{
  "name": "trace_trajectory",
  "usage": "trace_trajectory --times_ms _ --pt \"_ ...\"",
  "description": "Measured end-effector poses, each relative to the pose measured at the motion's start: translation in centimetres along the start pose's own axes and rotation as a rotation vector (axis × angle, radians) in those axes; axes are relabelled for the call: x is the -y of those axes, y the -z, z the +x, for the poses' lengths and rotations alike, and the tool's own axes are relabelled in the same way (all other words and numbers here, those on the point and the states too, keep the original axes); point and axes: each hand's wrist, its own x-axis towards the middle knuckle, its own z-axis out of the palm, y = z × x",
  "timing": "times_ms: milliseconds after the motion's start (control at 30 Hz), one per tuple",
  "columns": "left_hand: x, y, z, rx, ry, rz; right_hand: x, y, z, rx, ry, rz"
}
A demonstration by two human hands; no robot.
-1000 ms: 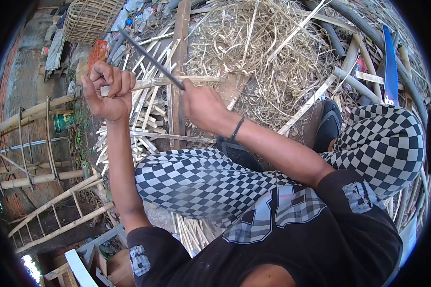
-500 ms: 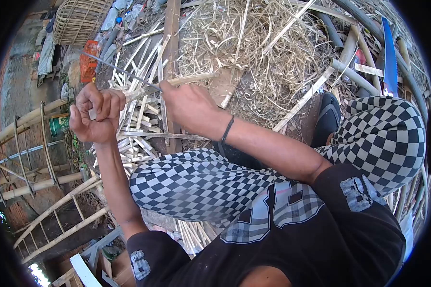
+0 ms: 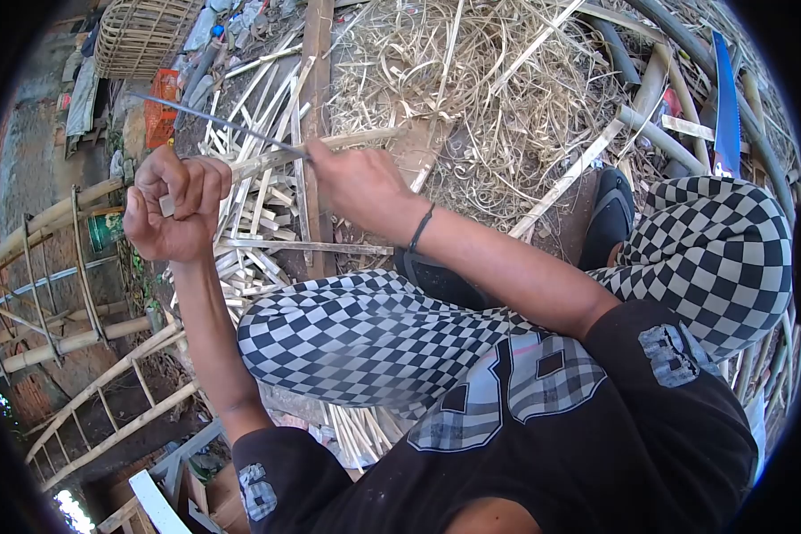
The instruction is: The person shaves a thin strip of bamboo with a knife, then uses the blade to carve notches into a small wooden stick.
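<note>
My left hand (image 3: 180, 205) is closed around a pale bamboo strip (image 3: 262, 162), whose squared end shows between the fingers. The strip runs to the right, passes behind my right hand and comes out on its far side. My right hand (image 3: 358, 185) is wrapped round the near end of a knife, its handle hidden in the fist. The long thin knife blade (image 3: 218, 121) points up and left, crossing over the strip close to my right fingers.
Curly shavings (image 3: 481, 98) heap up ahead. Cut strips (image 3: 254, 214) lie beneath my hands beside a wooden plank (image 3: 316, 80). A blue saw blade (image 3: 726, 107) stands at right near poles. A woven basket (image 3: 147, 36) and orange crate (image 3: 161, 107) are at upper left.
The blade's tip has swung slightly left and up. My right hand has shifted a little right along the strip, while my left hand has moved slightly left, still gripping it.
</note>
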Motion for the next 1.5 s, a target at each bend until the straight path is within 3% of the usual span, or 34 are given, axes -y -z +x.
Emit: trace_trajectory --times_ms 100,133,233,367,467,533,600,767,833,967,1100,1200,1267,1400,1500 --pt "0.0 0.5 -0.4 -0.027 0.003 0.103 -8.7 -3.3 -1.3 0.017 -0.262 -0.052" --pt "-0.1 0.7 -0.2 -0.114 0.026 0.006 -9.3 -2.8 -1.4 0.043 -0.341 -0.021" --pt "0.0 0.4 0.0 -0.072 0.014 0.021 -7.0 -1.8 -0.2 0.100 -0.292 -0.198" --pt "0.0 0.4 -0.1 -0.055 0.002 0.011 0.2 1.3 -0.1 0.148 -0.184 -0.094" --pt "-0.1 0.3 -0.1 -0.068 0.013 0.011 -2.6 -1.2 -0.9 0.029 -0.055 -0.059" --pt "-0.2 0.7 -0.4 -0.079 0.022 0.012 -11.1 -5.4 -2.4 -0.069 -0.212 -0.199" --pt "-0.1 0.1 -0.7 -0.101 0.032 0.009 -14.8 -2.4 -3.5 0.254 -0.494 -0.265" --pt "-0.1 0.5 0.5 -0.017 0.017 0.014 -9.6 -2.8 -2.0 0.254 -0.468 -0.268" --pt "-0.5 0.4 0.1 -0.058 0.029 -0.012 -6.7 -2.3 -1.3 0.105 -0.292 -0.192" --pt "-0.8 0.4 0.8 -0.067 0.012 0.000 -7.6 -3.2 -1.6 0.084 -0.204 -0.154" --pt "-0.8 0.4 0.5 -0.078 0.037 -0.016 -15.7 -4.8 -5.6 0.179 -0.639 -0.210" --pt "-0.4 -0.3 1.0 -0.151 0.032 -0.032 -16.0 -4.5 -4.4 0.255 -0.556 -0.271" --pt "-0.3 -0.7 1.4 -0.196 0.021 -0.022 -12.4 -3.3 -2.7 0.236 -0.545 -0.181" --pt "-0.7 -1.4 1.3 -0.335 0.026 -0.032 -4.7 -2.0 -0.5 0.059 -0.244 -0.040" --pt "-0.7 -1.2 1.4 -0.328 0.017 -0.025 -5.0 -2.5 0.1 0.070 -0.126 -0.038"
